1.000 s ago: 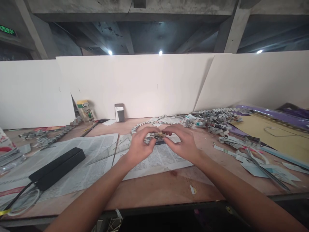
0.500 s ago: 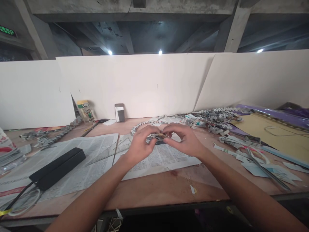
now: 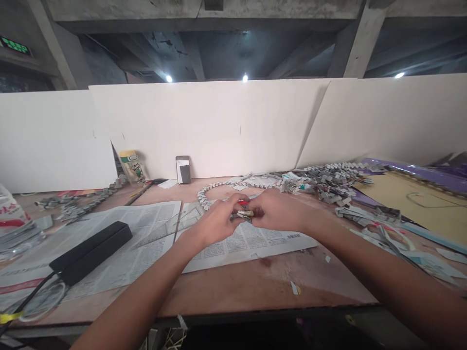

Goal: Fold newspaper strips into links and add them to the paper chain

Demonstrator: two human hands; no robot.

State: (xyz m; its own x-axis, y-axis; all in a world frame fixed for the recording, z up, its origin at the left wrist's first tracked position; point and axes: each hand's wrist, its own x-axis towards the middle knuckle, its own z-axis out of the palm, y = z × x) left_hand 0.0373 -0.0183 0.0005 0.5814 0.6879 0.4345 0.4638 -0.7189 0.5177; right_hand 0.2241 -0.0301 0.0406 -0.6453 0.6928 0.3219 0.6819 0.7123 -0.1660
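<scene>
Head view: right hand (image 3: 278, 214) nearer left hand (image 3: 218, 222)

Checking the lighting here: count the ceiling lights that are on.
3. The left light and the middle light shine just above the white boards; the right light is at the far right. The concrete beams may hide more.

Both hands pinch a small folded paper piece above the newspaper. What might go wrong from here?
1. The folded paper piece is tiny and pinched between the left hand and right hand; it may slip or unfold.
2. If dropped, it could get lost among the loose scraps or on the printed newspaper.
3. A forearm sweep might drag the paper chain lying just beyond the hands.
</scene>
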